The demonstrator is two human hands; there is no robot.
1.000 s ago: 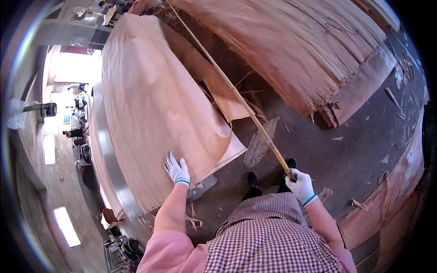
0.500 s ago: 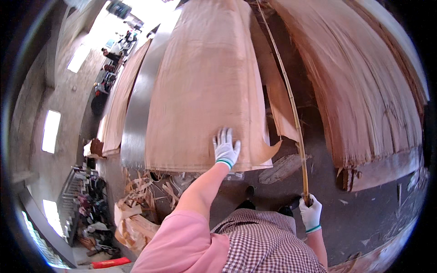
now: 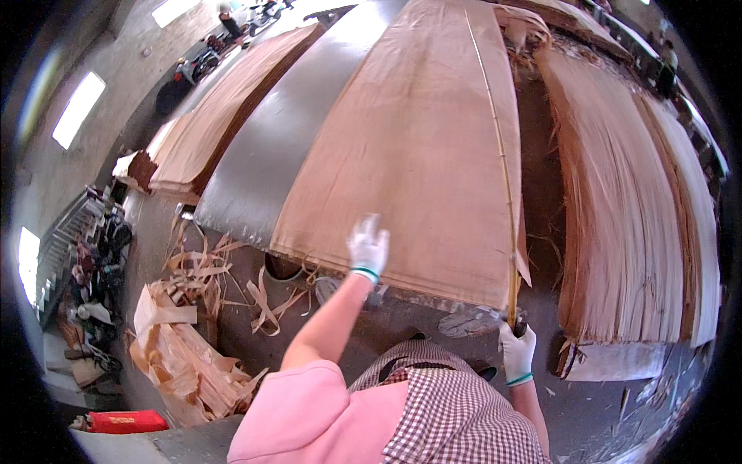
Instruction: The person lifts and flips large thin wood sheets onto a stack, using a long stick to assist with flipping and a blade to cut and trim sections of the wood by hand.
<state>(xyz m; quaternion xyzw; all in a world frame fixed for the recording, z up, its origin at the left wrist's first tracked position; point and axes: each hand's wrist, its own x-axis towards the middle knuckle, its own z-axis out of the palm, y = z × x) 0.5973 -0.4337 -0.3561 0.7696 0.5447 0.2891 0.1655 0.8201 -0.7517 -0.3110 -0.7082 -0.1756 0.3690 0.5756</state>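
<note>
A large thin sheet of wood veneer (image 3: 417,147) lies on a long grey metal table (image 3: 263,170) in front of me. My left hand (image 3: 368,246), in a white glove, rests flat with fingers apart on the sheet's near edge. My right hand (image 3: 516,349), also gloved, grips the lower end of a long thin bamboo stick (image 3: 498,155). The stick runs away from me along the right side of the veneer sheet.
A tall stack of veneer sheets (image 3: 634,209) stands to the right. Another veneer pile (image 3: 224,116) lies beyond the table at left. Veneer scraps and curled strips (image 3: 193,325) litter the floor at lower left, beside a red box (image 3: 124,421). Clutter lines the left wall.
My view has swung to the left, bringing the veneer sheet square in front of me. My left hand stays on the sheet's near edge and my right hand still holds the stick.
</note>
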